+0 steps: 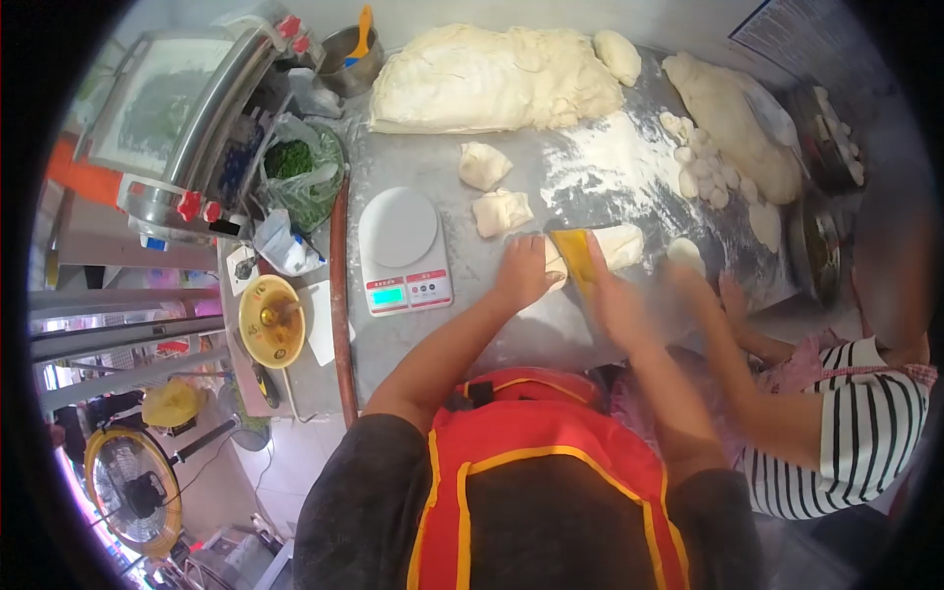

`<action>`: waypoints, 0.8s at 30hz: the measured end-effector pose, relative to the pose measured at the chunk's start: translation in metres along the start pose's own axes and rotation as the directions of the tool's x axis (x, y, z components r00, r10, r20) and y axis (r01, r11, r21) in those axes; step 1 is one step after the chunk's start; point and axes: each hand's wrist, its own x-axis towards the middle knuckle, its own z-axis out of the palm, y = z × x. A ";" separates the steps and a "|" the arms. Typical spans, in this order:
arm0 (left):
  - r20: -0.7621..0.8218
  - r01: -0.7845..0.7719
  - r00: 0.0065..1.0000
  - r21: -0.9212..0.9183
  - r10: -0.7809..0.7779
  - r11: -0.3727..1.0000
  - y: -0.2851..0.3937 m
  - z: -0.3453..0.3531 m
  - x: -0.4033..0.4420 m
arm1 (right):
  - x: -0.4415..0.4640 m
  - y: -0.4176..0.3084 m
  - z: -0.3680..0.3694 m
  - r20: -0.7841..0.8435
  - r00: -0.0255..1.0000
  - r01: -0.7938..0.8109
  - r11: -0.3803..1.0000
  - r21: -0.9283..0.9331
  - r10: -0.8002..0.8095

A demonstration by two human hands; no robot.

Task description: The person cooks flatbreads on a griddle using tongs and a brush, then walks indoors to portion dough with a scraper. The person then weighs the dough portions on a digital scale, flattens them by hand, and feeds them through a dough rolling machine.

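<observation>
Your left hand (528, 267) curled over a pale, floury dough roll (621, 246) on the grey tabletop (472, 334), your right hand (612, 300) gripping a flat yellow scraper (573, 260) across it.

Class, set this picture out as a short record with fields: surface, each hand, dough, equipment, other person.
Surface: grey worktop, floured in part
Left hand: on the dough roll, near its left end
Right hand: holding a yellow scraper across the roll
Other dough: large slab at the back; two small lumps in front of it
Equipment: white scale, display lit, reading too small to tell
Other person: striped sleeve, at right
</observation>
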 end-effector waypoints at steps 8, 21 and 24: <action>-0.029 0.170 0.983 -0.201 -0.179 0.965 0.003 -0.030 -0.017 | 0.020 0.000 0.036 -0.085 0.996 -0.034 0.998 -0.045 0.030; -0.566 0.544 0.745 0.211 -0.352 0.812 -0.107 -0.173 -0.050 | 0.005 -0.028 0.004 -0.007 0.995 -0.100 0.993 -0.060 0.100; -0.591 0.318 0.805 0.339 -0.063 0.885 -0.098 -0.148 -0.039 | -0.001 -0.003 0.008 -0.149 0.988 -0.051 0.997 -0.056 0.042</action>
